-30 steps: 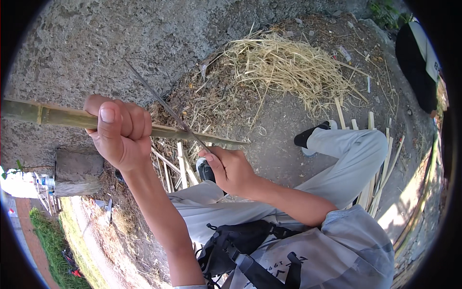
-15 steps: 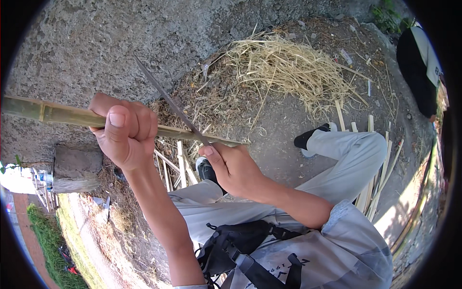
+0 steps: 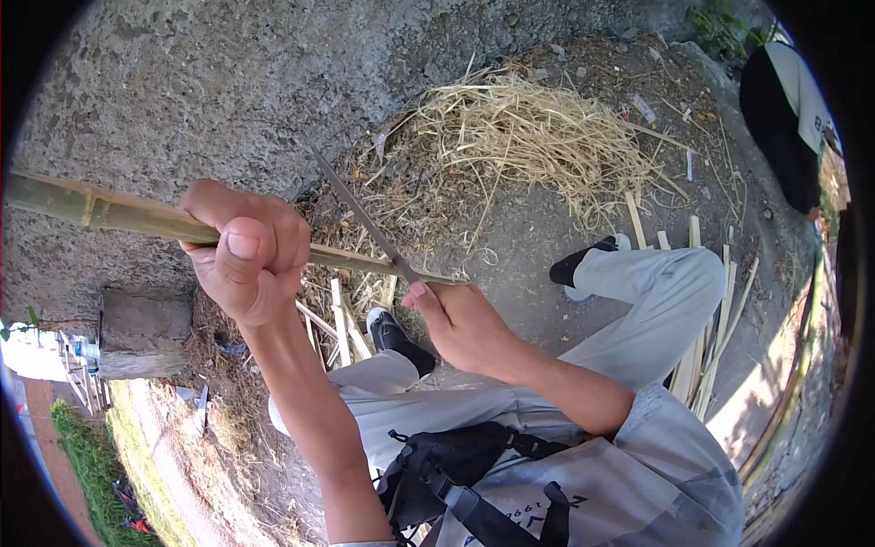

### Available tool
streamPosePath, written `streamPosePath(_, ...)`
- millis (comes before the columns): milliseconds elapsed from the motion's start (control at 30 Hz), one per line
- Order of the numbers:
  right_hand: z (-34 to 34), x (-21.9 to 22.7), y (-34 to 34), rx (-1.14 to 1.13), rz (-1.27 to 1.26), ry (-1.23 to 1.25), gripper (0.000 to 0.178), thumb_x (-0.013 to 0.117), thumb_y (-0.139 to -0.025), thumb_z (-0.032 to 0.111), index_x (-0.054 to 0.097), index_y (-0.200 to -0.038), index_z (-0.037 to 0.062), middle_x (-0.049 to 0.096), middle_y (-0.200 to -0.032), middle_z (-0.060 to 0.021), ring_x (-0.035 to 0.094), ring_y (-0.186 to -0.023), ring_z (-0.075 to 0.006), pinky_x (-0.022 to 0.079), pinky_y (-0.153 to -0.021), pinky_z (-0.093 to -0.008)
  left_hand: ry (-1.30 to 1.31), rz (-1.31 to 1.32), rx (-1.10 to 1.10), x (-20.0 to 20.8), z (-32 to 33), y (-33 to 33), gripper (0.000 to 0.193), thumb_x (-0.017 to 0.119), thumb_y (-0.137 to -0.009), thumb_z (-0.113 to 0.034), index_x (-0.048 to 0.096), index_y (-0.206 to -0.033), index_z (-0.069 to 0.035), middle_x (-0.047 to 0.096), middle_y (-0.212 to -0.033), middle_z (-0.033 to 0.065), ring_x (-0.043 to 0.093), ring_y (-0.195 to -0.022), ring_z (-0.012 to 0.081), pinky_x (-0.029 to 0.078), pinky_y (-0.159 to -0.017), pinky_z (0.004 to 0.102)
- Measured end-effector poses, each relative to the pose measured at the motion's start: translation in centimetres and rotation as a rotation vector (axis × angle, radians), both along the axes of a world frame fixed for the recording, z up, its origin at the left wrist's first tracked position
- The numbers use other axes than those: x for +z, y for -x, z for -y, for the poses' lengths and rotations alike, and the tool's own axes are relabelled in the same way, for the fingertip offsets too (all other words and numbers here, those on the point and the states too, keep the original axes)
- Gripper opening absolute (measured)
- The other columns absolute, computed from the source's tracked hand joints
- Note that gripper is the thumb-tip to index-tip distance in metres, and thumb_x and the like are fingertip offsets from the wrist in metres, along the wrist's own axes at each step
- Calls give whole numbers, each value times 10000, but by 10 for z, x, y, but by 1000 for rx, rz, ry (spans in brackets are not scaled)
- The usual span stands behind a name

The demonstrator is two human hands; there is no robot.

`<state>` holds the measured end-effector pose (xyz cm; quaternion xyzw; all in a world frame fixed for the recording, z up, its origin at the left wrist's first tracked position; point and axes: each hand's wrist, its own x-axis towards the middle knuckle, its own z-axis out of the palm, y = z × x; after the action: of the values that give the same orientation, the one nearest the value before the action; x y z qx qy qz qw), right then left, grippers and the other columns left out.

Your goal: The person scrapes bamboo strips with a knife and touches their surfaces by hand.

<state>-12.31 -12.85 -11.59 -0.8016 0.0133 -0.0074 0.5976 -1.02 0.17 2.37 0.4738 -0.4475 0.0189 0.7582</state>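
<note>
A long green bamboo strip [image 3: 146,217] runs from the left rim toward the middle. My left hand [image 3: 251,255] is wrapped round it in a fist, thumb on the near side. My right hand [image 3: 469,333] grips a knife [image 3: 362,211] low at its handle end, which the fingers hide. The narrow dark blade slants up and to the left, crossing the bamboo near its right end. Whether the edge bites into the bamboo cannot be made out.
A heap of pale thin shavings [image 3: 547,137] lies on the ground ahead. Split bamboo slats [image 3: 706,346] lie beside my right leg, more by my left foot. A grey block [image 3: 146,328] stands at the left, below a rough concrete wall [image 3: 228,82]. Another person's dark-clothed leg [image 3: 775,128] shows far right.
The knife has shifted right and slightly down along the bamboo, its tip moving away from the left. My left fist and the strip have also moved a little right and down.
</note>
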Motion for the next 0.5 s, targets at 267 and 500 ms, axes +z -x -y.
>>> streamPosePath(267,-18,-95,5,-60,83,38,379,426,-990,269,616,-903,-46,607,-647,-197,582,-541,-359,461,-552,-415,2,35,-131,1,-2,-5,302,675,-862,-132,405,-735,-88,310,-436,-58,223,-319,29,160,-282,210)
streamPosePath(500,-8,-14,-3,21,9,131,391,421,-974,267,573,-802,-49,539,-545,-257,564,-552,-458,446,-538,-538,19,-43,107,-3,-13,0,319,676,-850,-110,385,-719,-102,280,-449,-52,199,-334,37,141,-302,227)
